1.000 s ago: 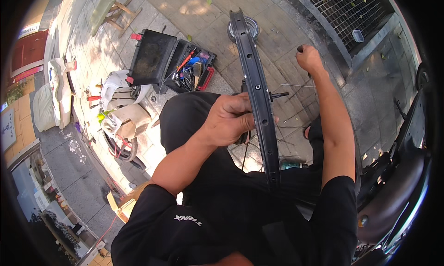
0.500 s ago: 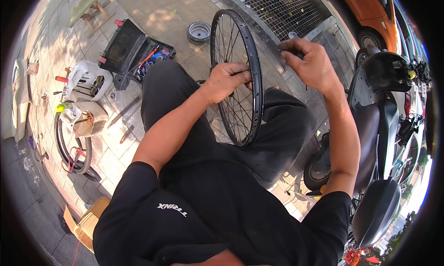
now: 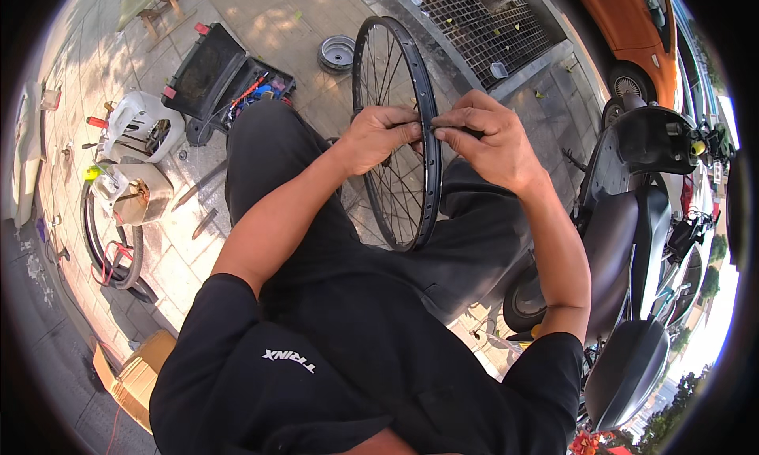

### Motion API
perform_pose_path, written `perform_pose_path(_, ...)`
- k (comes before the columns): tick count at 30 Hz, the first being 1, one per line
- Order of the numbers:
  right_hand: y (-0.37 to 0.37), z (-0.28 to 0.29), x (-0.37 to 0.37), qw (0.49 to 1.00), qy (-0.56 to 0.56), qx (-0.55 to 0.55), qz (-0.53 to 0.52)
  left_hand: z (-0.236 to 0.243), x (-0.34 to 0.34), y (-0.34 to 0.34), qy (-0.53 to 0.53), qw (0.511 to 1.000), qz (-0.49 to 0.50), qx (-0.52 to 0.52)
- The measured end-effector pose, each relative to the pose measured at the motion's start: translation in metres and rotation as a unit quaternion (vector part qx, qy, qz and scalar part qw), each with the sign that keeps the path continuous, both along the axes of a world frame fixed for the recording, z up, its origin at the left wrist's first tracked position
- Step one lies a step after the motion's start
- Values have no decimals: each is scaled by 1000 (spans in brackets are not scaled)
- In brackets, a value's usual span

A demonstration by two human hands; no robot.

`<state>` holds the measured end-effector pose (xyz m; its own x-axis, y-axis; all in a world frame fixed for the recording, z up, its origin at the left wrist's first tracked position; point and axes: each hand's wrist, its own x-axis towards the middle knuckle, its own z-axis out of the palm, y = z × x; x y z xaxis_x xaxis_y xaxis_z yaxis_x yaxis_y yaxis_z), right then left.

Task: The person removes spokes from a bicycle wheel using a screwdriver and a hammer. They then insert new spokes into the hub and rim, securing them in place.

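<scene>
Standing between two dark-trousered thighs (image 3: 265,151), it's the black, wire-spoked wheel (image 3: 431,174)! Bare left hand (image 3: 370,144), grip clamped on its rim; bare right hand (image 3: 500,145), fingertips at the outer face, grip's hold impossible to tell.

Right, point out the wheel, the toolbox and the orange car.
Wheel (image 3: 432,170): head view, on the outer face of its black rim.
Toolbox (image 3: 207,69): head view, inside its open lid.
Orange car (image 3: 631,34): head view, on its side bodywork.

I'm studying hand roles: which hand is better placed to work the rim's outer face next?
Probably the right hand: its fingertips are at the outer face of the wheel rim, while the left hand pinches the rim from the left.
</scene>
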<state>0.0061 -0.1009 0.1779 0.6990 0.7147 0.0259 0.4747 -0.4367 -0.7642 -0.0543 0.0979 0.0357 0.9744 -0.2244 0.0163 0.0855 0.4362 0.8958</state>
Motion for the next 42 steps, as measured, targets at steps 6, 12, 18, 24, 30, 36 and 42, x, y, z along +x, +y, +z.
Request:
perform_pose_path(6,11,13,9,992,101,-74,-32,-5,4,-2,16,999,-13,-49)
perform_pose_path(12,20,21,5,993,34,-106,-27,-6,6,-1,10,999,-19,-40)
perform_pose_path(18,26,22,-1,989,6,-143,-42,-7,7,-1,0,998,-27,-54)
perform_pose_path(24,31,25,-5,982,-36,-181,-45,-3,6,-1,20,999,-34,-34)
perform_pose_path(30,29,29,-5,984,-59,-169,-15,-5,6,0,19,999,-30,-23)
perform_pose_path(36,26,27,-6,987,-33,-153,-27,-2,5,1,3,999,-41,-28)
perform_pose_path(42,26,19,-14,982,-104,-153,-30,-4,6,0,11,998,-41,-45)
